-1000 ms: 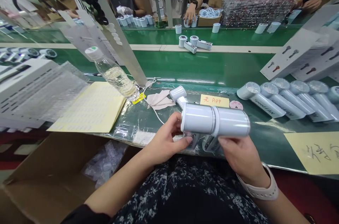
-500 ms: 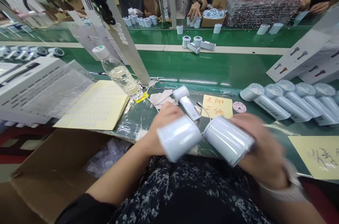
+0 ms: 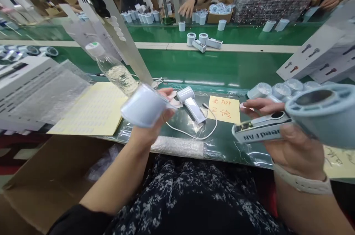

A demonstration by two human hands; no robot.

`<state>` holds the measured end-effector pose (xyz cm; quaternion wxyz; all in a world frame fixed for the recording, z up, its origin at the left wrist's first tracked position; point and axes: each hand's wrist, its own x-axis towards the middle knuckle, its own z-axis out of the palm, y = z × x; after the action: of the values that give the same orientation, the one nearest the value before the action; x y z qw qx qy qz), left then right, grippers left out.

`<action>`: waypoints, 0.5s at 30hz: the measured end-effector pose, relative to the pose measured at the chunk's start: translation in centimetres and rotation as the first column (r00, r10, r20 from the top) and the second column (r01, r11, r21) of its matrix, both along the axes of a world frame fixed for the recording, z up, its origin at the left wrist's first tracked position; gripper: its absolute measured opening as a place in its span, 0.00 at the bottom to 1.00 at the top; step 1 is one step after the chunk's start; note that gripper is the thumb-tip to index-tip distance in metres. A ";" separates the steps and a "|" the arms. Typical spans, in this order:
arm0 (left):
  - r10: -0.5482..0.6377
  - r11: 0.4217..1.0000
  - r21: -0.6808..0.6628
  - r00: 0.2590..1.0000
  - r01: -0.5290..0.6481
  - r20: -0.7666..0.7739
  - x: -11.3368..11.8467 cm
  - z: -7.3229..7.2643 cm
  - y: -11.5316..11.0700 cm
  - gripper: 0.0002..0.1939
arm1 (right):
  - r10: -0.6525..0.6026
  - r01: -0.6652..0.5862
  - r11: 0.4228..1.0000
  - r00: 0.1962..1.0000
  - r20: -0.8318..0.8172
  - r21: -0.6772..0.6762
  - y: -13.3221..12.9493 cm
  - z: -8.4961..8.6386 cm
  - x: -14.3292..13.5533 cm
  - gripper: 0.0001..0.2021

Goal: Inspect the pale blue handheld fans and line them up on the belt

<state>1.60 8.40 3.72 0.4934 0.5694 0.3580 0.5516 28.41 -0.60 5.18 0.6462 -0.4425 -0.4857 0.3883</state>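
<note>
My left hand [image 3: 154, 124] is closed around a pale blue handheld fan [image 3: 141, 107], its round head tilted to the left. Its handle is mostly hidden behind the fingers. On the right, my right hand [image 3: 296, 150] grips another handheld fan [image 3: 324, 116]. The open ring of that one points up, and its lettered handle lies across the fingers, with an uncovered end showing inner parts. Between the hands, a white cable [image 3: 203, 138] curves over the mat, touching neither hand. A third fan [image 3: 195, 109] lies just beyond it.
Several fans [image 3: 263, 90] stand in a row at right, partly behind my hand. A yellow note [image 3: 224, 109] lies mid-table. At left are a leaning bottle [image 3: 118, 74], yellow sheets [image 3: 85, 113] and an open carton [image 3: 55, 168]. Across the green belt [image 3: 222, 66], people handle white parts.
My hands have moved apart from the middle, each with its fan. The right fan has turned, showing its ring and lettering. The cable that ran between the fans now lies on the mat.
</note>
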 end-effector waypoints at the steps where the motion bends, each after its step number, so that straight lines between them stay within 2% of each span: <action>1: 0.010 0.997 0.082 1.000 -0.011 0.022 -0.2 0.0 0.2 0.14 | -0.001 0.001 1.000 1.000 -0.025 -0.010 0.1 -0.2 0.1 0.13; 3: -0.055 0.984 0.175 0.996 0.042 0.075 -0.5 0.1 0.4 0.21 | -0.003 -0.001 0.998 0.999 -0.052 -0.062 0.1 -0.8 0.2 0.16; 4: -0.141 0.980 0.159 0.985 0.124 0.099 -0.4 0.2 0.4 0.22 | 0.003 -0.008 0.996 0.998 -0.059 -0.093 0.0 -1.3 0.2 0.21; 6: -0.332 0.943 0.053 0.928 0.328 0.165 0.1 0.3 -0.2 0.24 | 0.035 -0.051 0.982 0.996 -0.085 -0.184 0.0 -2.2 -0.3 0.30; 8: -0.403 0.906 -0.038 0.887 0.422 0.226 1.3 -0.1 -1.3 0.30 | 0.023 -0.049 0.967 0.994 -0.108 -0.250 0.0 -3.2 -1.5 0.39; 11: -0.327 0.936 -0.045 0.911 0.348 0.251 3.9 -1.0 -3.2 0.37 | 0.044 -0.063 0.962 0.996 -0.078 -0.267 0.0 -4.1 -4.2 0.49; 15: -0.236 0.968 -0.040 0.956 0.247 0.174 6.9 -1.9 -4.9 0.42 | 0.299 -0.290 0.931 0.954 0.009 -0.221 -0.4 -4.8 -6.9 0.57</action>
<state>8.50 3.47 1.84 0.6029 0.5448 0.2598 0.5218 21.52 -0.95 0.42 0.5179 -0.4406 -0.5147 0.5222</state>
